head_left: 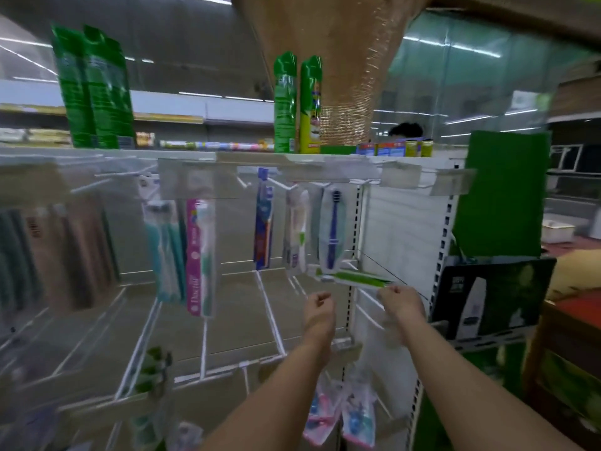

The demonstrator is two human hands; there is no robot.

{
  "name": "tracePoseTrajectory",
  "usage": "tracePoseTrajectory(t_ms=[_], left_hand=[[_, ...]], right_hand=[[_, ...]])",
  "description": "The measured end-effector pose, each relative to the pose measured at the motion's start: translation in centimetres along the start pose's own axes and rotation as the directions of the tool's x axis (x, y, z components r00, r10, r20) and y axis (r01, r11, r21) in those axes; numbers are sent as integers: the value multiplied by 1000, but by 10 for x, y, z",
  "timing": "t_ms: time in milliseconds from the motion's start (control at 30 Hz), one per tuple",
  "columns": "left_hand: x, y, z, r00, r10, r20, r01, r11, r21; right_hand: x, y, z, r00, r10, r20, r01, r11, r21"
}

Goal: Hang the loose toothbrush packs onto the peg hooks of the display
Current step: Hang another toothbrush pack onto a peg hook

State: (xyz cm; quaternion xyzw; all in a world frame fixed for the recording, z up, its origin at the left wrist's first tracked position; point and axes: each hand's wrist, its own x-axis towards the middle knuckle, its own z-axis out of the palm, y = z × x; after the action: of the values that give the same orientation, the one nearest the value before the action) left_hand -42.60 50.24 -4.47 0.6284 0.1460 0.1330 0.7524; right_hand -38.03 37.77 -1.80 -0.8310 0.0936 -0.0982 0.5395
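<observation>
One green toothbrush pack (354,277) is in play, held flat and roughly level in front of the display, just below the hanging blue brush pack (331,229) and not on any hook yet. Right hand (401,304) has it by its right end, fingers (388,291) pinched on the edge. Left hand (320,307) sits just beside and below the pack's other end, apart from it, with fingers curled into a loose fist and nothing visible in it.

Handling judgement: very light, a thin card-and-clear-plastic pack, stiff enough to stay level from one end but likely to flex or twist if squeezed mid-body. The plastic face is probably slick, so pinch the flat card edge, not the bulge over the brush. Not fragile, though the hang hole could tear if forced onto the wire.

Best hold is probably near the top on both sides of the hang hole, leaving the hole free. Blur hides which end has the hole. The pack needs turning upright before it goes on.

Several peg hooks (426,185) run along the top row. The ones at far right look bare, against the white back panel (400,222). More packs hang at left, such as the pink pack (200,255), and on the lower row (325,415)
</observation>
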Motion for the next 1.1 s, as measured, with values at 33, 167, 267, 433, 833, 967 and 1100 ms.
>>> tracePoseTrajectory(t_ms=[33,167,267,433,833,967,1100], left_hand=[[5,-1,6,1000,-2,8,1,1000,21],[24,2,31,998,-30,46,25,994,105],[36,3,47,989,-66,135,44,986,160],[51,4,66,970,-141,199,119,986,120],[90,-3,95,978,-197,64,200,979,-45],[95,-5,99,973,-227,40,230,964,-133],[95,-6,96,964,-265,-14,247,915,-319]], right_hand=[[9,0,0,1000,-6,13,6,1000,-13],[40,-4,1,997,-33,66,37,998,-58],[63,-4,6,987,-54,148,69,993,-97],[93,-1,17,957,-72,281,167,929,-331],[130,14,30,917,-173,360,392,568,-724],[126,17,26,897,-258,360,441,450,-776],[118,20,29,901,-229,369,434,505,-746]])
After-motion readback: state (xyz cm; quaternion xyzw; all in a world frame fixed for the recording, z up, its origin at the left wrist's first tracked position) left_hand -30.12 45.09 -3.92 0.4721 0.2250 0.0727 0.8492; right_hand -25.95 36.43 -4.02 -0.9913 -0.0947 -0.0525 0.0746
